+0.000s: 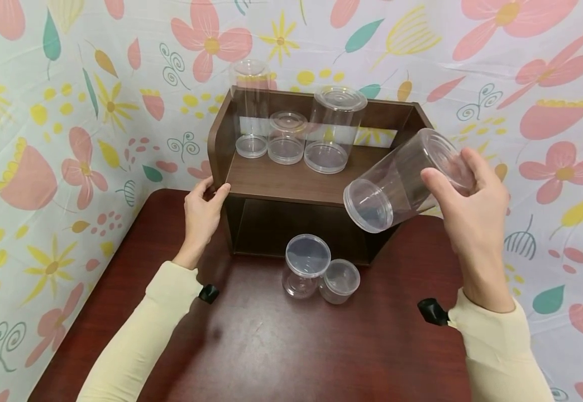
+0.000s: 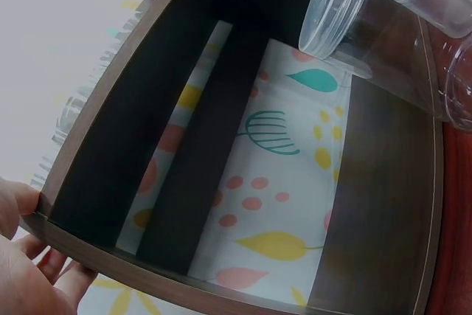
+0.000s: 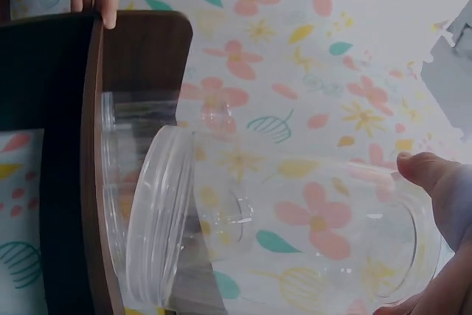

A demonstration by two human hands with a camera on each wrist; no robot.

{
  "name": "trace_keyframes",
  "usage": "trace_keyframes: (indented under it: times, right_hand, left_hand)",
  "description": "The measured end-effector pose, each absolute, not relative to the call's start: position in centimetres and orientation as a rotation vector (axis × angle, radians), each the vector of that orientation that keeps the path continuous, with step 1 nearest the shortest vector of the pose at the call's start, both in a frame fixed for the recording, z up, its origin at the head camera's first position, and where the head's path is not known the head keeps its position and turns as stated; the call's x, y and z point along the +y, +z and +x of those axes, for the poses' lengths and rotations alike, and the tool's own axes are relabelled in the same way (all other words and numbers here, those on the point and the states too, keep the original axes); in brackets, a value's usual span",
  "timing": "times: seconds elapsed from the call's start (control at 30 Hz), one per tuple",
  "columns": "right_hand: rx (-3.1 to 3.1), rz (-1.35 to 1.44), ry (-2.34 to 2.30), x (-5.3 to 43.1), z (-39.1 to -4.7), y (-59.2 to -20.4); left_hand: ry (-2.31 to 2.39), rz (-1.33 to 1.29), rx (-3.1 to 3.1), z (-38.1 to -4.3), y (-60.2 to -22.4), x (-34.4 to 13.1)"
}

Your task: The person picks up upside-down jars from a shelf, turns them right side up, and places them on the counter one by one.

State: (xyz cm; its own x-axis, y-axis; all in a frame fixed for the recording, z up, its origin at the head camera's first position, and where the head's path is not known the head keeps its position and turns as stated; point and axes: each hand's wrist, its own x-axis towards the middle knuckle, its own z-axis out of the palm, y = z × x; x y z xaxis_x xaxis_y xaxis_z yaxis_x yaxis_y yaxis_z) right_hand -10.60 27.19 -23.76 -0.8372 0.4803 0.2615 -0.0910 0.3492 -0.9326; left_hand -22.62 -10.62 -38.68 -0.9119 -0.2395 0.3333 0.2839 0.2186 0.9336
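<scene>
My right hand (image 1: 477, 218) grips a large clear plastic jar (image 1: 397, 184) by its upper end. The jar is tilted, its ridged rim end (image 3: 158, 215) pointing down and left, in front of the shelf's right part. At the left side of a brown two-tier shelf (image 1: 281, 184), my left hand (image 1: 203, 215) holds the edge between thumb and fingers. On the upper tier stand a tall narrow jar (image 1: 251, 111), a short jar (image 1: 287, 139) and a wide jar (image 1: 334, 131), all clear and upright.
On the dark red table (image 1: 271, 352), in front of the shelf, a lidded clear jar (image 1: 307, 262) stands beside a smaller clear jar (image 1: 340, 281). A flower-printed cloth (image 1: 80, 184) hangs behind and at the sides.
</scene>
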Motion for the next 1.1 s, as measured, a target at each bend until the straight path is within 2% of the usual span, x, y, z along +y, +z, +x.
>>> trace_keyframes:
  times: [0.83,1.1]
  right_hand:
    - [-1.66,-0.09,1.822,25.8,-7.9,-28.5]
    - [-1.526,-0.061,1.948,25.3,-7.8,-30.3]
  left_hand:
    - [-1.82,-0.109,-2.094,-22.8,-38.8,-11.3]
    - [-1.741,-0.131,-1.93,-21.2,-38.7,-10.7]
